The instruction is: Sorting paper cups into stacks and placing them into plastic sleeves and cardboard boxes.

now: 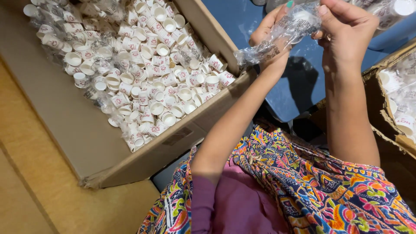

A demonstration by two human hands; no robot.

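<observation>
Both left hand (271, 32) and right hand (346, 30) pinch a plastic bag (281, 37); thin film could tear, spilling cups into the cardboard box (208, 112).

Packing workshop: cardboard box (130, 160) w/ bulk paper cups (147, 65).

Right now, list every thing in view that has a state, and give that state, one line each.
Clear plastic sleeve: crumpled, held up between both hands.
Left hand: fingers closed on the sleeve.
Right hand: fingers pinching the sleeve's top.
Large cardboard box: open, part filled with loose small white paper cups.
Second cardboard box: open, holds bagged cups.
</observation>
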